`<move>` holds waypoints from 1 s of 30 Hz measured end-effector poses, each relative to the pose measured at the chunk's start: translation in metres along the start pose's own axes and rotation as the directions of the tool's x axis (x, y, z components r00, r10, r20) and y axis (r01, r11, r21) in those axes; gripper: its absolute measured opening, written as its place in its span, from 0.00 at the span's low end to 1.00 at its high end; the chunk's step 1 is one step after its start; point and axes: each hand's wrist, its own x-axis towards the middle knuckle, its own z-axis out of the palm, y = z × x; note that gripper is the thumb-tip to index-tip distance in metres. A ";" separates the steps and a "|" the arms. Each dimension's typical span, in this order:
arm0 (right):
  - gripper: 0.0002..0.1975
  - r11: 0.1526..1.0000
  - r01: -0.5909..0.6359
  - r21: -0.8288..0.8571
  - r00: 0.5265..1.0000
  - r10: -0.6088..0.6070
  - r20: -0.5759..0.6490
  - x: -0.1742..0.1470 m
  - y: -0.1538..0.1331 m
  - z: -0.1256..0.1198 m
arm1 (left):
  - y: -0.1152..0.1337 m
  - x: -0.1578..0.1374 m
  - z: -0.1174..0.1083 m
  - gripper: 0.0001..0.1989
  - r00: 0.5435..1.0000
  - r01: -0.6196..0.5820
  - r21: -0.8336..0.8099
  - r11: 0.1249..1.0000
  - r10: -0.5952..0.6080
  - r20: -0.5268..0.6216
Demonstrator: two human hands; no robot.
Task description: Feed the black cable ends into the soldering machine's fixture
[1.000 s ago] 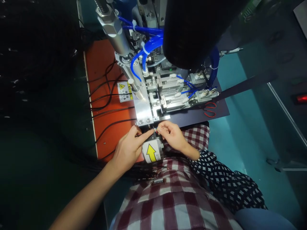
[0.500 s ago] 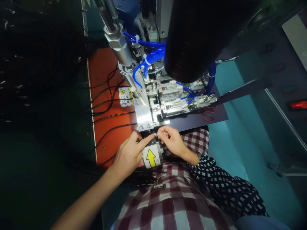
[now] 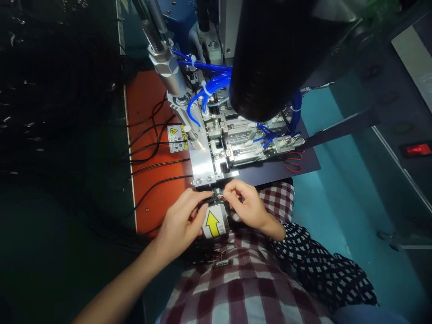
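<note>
My right hand (image 3: 245,204) is closed in a pinch on thin wires (image 3: 222,197), with a bit of red and a pale tip showing at the fingertips. Facing it from the left is my left hand (image 3: 184,218), its forefinger stretched towards the same spot and its thumb apart below. Dark parts fill the gap between that thumb and forefinger; I cannot make out anything held there. Both hands work over a small black fixture (image 3: 216,198) at the machine's front edge. Just below them is a white label with a yellow arrow (image 3: 213,222).
Beyond the hands stands a metal machine (image 3: 204,166) with cylinders and blue air tubes (image 3: 216,83). Black cables (image 3: 155,180) cross an orange board (image 3: 145,99) on the left. Red-handled scissors (image 3: 294,162) lie at the right. A large dark cylinder (image 3: 270,67) hangs overhead.
My left forefinger has drawn back slightly from the right fingertips, and the left thumb now shows apart from it. My right hand has shifted slightly down and right, still pinching.
</note>
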 end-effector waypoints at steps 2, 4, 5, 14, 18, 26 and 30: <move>0.06 0.994 0.104 -0.043 0.994 -0.102 0.027 -0.003 -0.009 -0.003 | 0.010 0.002 -0.002 0.12 0.993 0.104 -0.138 0.985 -0.095 0.066; 0.06 0.977 0.202 -0.065 0.978 -0.198 0.063 -0.006 -0.016 -0.005 | 0.019 0.004 -0.003 0.09 0.978 0.190 -0.243 0.951 -0.163 0.127; 0.06 0.969 0.237 -0.075 0.970 -0.231 0.077 -0.007 -0.018 -0.006 | 0.022 0.005 -0.003 0.08 0.970 0.230 -0.281 0.932 -0.195 0.146; 0.03 0.994 0.062 0.085 0.998 -0.065 0.024 -0.020 -0.010 0.002 | 0.030 -0.001 0.007 0.10 0.860 0.503 -0.578 0.643 -0.443 0.255; 0.02 0.994 0.082 0.074 0.997 -0.082 -0.016 -0.024 -0.008 0.005 | 0.028 -0.003 0.010 0.11 0.857 0.499 -0.601 0.625 -0.457 0.237; 0.05 0.996 0.007 0.091 1.000 -0.004 -0.030 -0.028 -0.009 0.017 | 0.022 -0.008 0.013 0.13 0.860 0.490 -0.636 0.596 -0.448 0.244; 0.04 0.995 -0.012 0.100 0.999 0.016 -0.037 -0.029 -0.007 0.018 | 0.020 -0.008 0.013 0.13 0.859 0.491 -0.636 0.595 -0.451 0.242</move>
